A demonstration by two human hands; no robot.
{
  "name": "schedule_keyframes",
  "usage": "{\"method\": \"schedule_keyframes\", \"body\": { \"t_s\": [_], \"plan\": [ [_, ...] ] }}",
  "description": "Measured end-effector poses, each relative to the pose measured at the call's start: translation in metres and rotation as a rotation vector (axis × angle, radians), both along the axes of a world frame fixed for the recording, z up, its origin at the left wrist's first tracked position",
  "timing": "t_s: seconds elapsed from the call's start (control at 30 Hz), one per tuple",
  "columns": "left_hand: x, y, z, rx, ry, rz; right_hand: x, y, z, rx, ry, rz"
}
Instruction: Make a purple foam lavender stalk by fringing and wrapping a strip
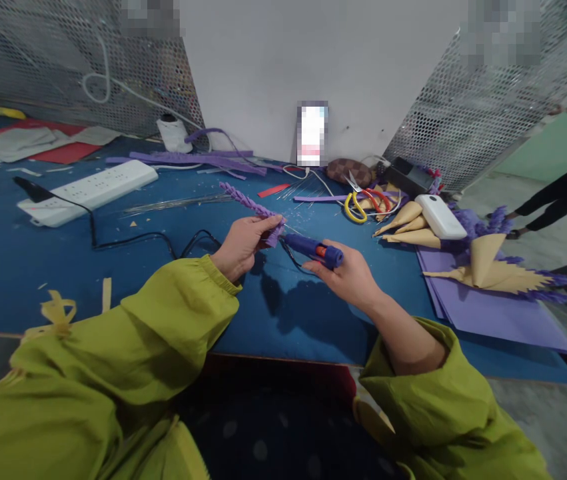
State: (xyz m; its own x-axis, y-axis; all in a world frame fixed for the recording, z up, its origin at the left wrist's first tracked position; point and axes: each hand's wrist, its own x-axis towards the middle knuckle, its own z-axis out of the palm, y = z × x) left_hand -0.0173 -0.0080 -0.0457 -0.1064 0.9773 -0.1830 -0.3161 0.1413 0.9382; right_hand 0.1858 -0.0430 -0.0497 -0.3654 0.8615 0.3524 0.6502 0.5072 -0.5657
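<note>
Pinched in my left hand is a purple braided paper stem, slanting up to the left, with a wider purple flap at its lower end. My right hand is wrapped round a dark blue glue gun with an orange-red patch. The gun's nozzle points left, close to the lower end of the stem; whether they touch cannot be made out. A black cord runs under both hands to the left.
A white power strip lies left, thin wires behind my left hand. Yellow-handled scissors, tan paper cones, a white box-like device and purple sheets lie right. A phone leans at the back. A person's legs show far right.
</note>
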Motion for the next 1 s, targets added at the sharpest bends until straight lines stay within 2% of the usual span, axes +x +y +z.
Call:
{"method": "schedule_keyframes", "body": {
  "t_s": [1.0],
  "plan": [
    [-0.0009, 0.0034, -0.0052, 0.021, 0.001, -0.002, -0.0029, -0.0050, 0.0043, -0.037, 0.001, 0.052]
  ]
}}
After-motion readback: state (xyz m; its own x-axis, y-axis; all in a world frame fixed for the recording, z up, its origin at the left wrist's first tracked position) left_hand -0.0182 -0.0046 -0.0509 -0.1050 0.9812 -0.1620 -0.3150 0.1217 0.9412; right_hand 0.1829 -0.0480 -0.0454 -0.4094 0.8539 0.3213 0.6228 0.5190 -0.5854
